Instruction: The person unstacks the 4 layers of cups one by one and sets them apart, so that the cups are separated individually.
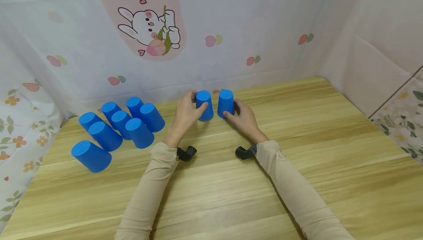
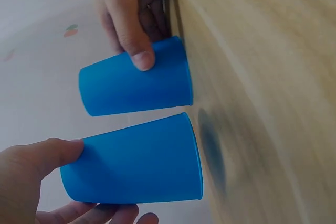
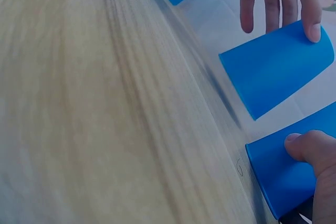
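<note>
Two blue plastic cups stand mouth down, side by side with a narrow gap between them, near the back of the table. My left hand [image 1: 185,115] grips the left cup [image 1: 205,113], thumb on the near side and fingers behind it. In the left wrist view, this left cup [image 2: 136,169] has its rim a little above the wood, with a shadow beneath. The right cup [image 1: 225,103] is held by my right hand [image 1: 246,119], whose thumb presses low on its wall. In the right wrist view, the right cup's rim [image 3: 262,184] sits close to the tabletop.
Several more upside-down blue cups [image 1: 140,133] stand in a loose group on the left of the wooden table [image 1: 211,203]. A patterned cloth [image 1: 231,19] hangs right behind the table's back edge. Black wrist mounts [image 1: 186,153] stick inward from both sleeves.
</note>
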`<state>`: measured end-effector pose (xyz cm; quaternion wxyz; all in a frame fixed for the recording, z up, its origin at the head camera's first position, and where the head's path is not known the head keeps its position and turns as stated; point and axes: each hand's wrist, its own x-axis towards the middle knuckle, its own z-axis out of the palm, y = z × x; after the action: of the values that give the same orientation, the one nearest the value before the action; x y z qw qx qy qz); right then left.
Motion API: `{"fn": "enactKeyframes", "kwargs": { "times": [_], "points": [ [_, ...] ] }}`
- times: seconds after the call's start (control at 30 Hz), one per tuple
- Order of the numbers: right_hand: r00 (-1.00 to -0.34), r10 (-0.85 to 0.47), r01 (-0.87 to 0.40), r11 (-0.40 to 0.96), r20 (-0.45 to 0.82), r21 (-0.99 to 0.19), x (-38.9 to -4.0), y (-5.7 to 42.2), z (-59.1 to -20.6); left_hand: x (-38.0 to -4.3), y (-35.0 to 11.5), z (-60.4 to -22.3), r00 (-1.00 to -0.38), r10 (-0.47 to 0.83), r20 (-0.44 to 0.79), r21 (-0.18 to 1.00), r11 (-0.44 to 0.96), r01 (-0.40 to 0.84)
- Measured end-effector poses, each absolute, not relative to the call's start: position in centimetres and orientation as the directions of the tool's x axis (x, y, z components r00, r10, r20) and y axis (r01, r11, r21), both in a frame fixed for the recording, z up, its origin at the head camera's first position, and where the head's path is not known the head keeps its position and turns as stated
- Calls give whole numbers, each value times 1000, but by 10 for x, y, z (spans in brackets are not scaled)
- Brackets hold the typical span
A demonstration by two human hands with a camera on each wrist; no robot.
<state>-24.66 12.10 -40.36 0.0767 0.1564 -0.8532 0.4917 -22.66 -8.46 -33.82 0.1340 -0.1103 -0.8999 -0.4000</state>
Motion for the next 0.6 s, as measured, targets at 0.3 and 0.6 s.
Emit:
{"fn": "enactKeyframes", "kwargs": {
  "times": [0.3,0.6],
  "points": [
    [-943,-182,-333,490,279,-806,-245,120,-402,-225,-92,-333,-933,87,349,666,678,312],
    [-942,-188,-335,502,278,-797,-246,121,-404,-223,-93,-326,-930,65,362,648,700,301]
  ]
}}
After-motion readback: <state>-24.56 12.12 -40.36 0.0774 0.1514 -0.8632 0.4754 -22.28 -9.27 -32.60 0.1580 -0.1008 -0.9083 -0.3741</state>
